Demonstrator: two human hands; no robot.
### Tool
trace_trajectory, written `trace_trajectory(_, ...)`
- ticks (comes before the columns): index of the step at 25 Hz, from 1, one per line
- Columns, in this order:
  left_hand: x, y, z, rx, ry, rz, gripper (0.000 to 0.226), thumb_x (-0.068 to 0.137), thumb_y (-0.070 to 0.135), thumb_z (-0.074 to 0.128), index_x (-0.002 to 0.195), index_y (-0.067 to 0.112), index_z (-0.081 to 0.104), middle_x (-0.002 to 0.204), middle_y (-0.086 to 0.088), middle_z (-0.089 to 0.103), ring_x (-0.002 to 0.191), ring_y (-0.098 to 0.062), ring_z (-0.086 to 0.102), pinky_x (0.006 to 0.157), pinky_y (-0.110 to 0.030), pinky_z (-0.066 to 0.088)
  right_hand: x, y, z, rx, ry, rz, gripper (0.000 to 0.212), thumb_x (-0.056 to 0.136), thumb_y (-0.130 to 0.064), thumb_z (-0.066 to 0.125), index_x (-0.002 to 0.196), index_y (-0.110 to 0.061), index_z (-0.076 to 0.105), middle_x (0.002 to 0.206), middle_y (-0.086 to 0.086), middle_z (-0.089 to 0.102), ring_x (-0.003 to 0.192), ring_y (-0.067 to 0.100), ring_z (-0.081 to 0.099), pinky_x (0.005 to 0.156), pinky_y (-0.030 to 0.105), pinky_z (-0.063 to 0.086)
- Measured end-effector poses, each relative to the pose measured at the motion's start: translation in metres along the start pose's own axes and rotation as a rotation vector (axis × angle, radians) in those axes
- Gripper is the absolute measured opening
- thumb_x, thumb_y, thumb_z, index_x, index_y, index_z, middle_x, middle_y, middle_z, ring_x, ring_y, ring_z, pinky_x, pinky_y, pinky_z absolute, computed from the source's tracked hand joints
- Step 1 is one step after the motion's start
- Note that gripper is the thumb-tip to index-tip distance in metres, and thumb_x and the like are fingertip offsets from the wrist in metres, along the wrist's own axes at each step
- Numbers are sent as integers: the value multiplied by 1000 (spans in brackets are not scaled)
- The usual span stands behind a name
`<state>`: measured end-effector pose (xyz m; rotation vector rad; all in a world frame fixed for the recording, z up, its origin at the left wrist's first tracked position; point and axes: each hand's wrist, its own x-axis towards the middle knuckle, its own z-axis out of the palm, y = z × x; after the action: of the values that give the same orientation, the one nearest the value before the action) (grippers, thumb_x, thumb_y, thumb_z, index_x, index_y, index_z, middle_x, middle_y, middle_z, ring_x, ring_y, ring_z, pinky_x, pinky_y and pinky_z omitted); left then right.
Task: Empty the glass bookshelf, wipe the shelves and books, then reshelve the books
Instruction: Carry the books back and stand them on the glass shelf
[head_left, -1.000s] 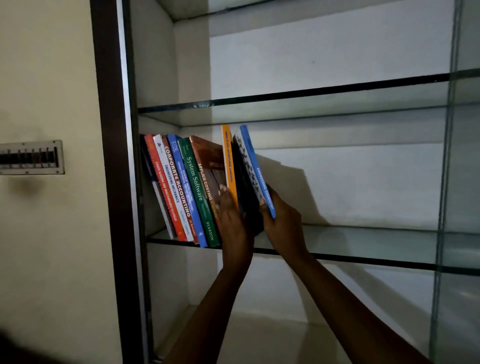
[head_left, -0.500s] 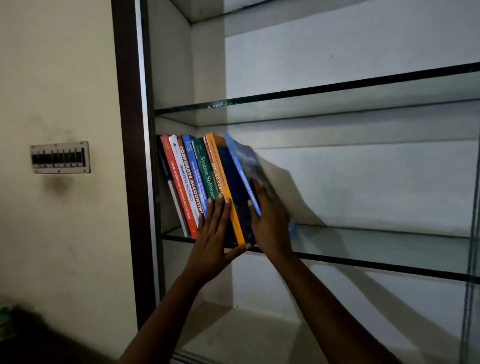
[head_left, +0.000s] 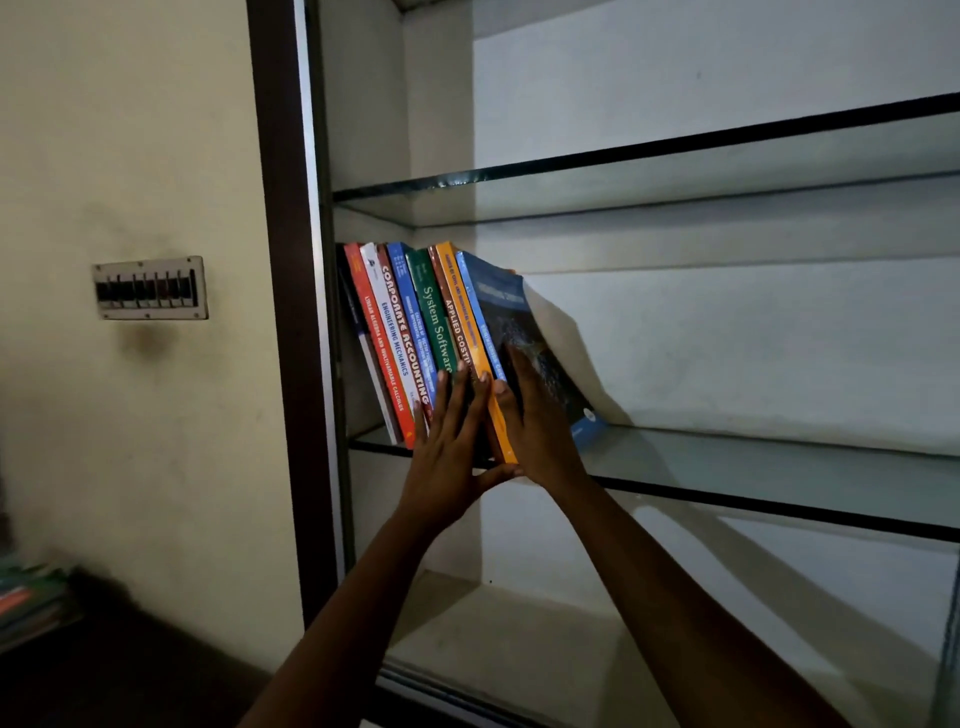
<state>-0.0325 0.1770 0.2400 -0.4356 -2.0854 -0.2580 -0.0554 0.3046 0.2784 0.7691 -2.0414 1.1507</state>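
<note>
Several books (head_left: 415, 332) stand in a row at the left end of the middle glass shelf (head_left: 753, 467), all leaning to the left. The outermost is a blue book (head_left: 511, 322) with a dark cover. My left hand (head_left: 449, 444) lies flat with straight fingers against the spines of the green and orange books. My right hand (head_left: 537, 421) presses flat on the blue book's cover, fingers straight. The two hands touch at the thumbs.
The glass shelf above (head_left: 675, 176) and the cabinet floor (head_left: 545, 634) below hold nothing. A dark wooden frame post (head_left: 285, 312) borders the shelves on the left. A switch panel (head_left: 150, 287) is on the wall. More books (head_left: 31, 597) lie stacked at the far left edge.
The blue and orange books, held apart from the row a second ago, now lean tight against it. Both hands went from gripping to pressing flat on the books.
</note>
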Motion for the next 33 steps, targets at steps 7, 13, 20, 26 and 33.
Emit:
trace_trajectory(7, -10, -8, -18, -124, 0, -6, 76, 90, 66, 32, 149, 28, 4, 158, 5, -1, 146, -13, 0, 113, -46, 21, -12, -9, -15, 151, -33, 104, 54, 95, -41, 38, 144, -21, 29, 148, 6, 34, 135, 20, 34, 108, 39, 34)
trace_trajectory(13, -73, 4, -63, -381, -51, -208, 67, 86, 65, 38, 144, 36, 23, 155, 12, 16, 142, -1, 15, 112, -14, 21, -103, -43, -11, 183, -21, 14, 35, 91, -24, 54, 127, -25, 51, 136, -8, 47, 128, 0, 37, 104, 13, 29)
trace_trajectory(20, -302, -23, -188, -539, -24, -812, 44, 84, 57, 53, 127, 49, 49, 138, 19, 49, 130, -3, 42, 110, -42, 36, -236, -134, 84, 513, -589, 294, 35, 93, -14, 54, 102, -48, 51, 113, -26, 55, 104, -16, 50, 86, 1, 36)
trace_trajectory(26, -526, -18, -378, -164, 55, -1253, 27, 82, 59, 57, 106, 69, 50, 119, 17, 59, 107, 19, 50, 92, -1, 35, -383, -288, 222, 690, -1115, 385, 26, 94, -13, 52, 96, -38, 59, 107, -17, 63, 97, -9, 57, 81, 9, 42)
trace_trajectory(33, -727, 74, -566, 106, 311, -1905, 36, 92, 14, 56, 106, 46, 64, 110, -2, 64, 105, -15, 58, 81, -24, 42, -578, -445, 338, 652, -1770, 154, 21, 92, -15, 56, 112, -13, 63, 106, 3, 67, 79, -13, 55, 78, 11, 41)
